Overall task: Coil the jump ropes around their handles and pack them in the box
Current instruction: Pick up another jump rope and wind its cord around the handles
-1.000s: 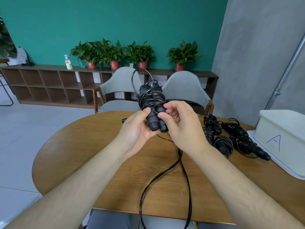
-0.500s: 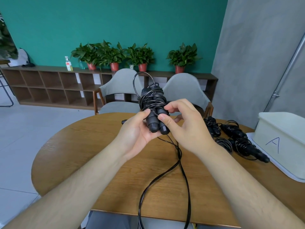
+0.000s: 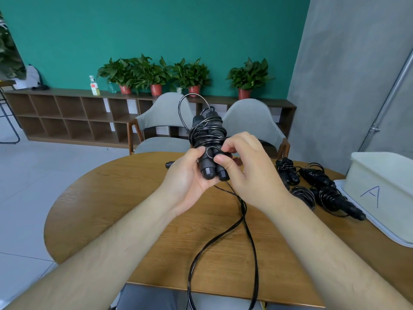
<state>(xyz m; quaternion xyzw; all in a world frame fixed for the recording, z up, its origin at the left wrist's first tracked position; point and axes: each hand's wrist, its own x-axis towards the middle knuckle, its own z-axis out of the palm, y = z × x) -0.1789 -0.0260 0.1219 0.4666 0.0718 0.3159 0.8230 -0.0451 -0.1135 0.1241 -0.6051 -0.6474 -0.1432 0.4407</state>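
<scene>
A black jump rope (image 3: 207, 139) is held upright above the round wooden table (image 3: 125, 198), its two handles side by side with cord wound around them. My left hand (image 3: 185, 177) grips the lower handles from the left. My right hand (image 3: 248, 171) pinches the cord against the handles from the right. Two loose strands of cord (image 3: 243, 222) hang from the handles, cross the table and drop over its near edge. Several coiled black jump ropes (image 3: 321, 189) lie on the table to the right. A white box (image 3: 384, 189) marked "A" stands beyond them at the right edge.
Two grey chairs (image 3: 165, 121) stand behind the table. A low wooden shelf (image 3: 67, 117) with potted plants runs along the green wall. One black handle tip (image 3: 168, 164) lies on the table behind my left hand. The white box rests on a flat white lid (image 3: 380, 227).
Both hands have shifted slightly on the handles. My right thumb and fingers now press the cord nearer the lower part of the handles. The hanging strands have swung a little.
</scene>
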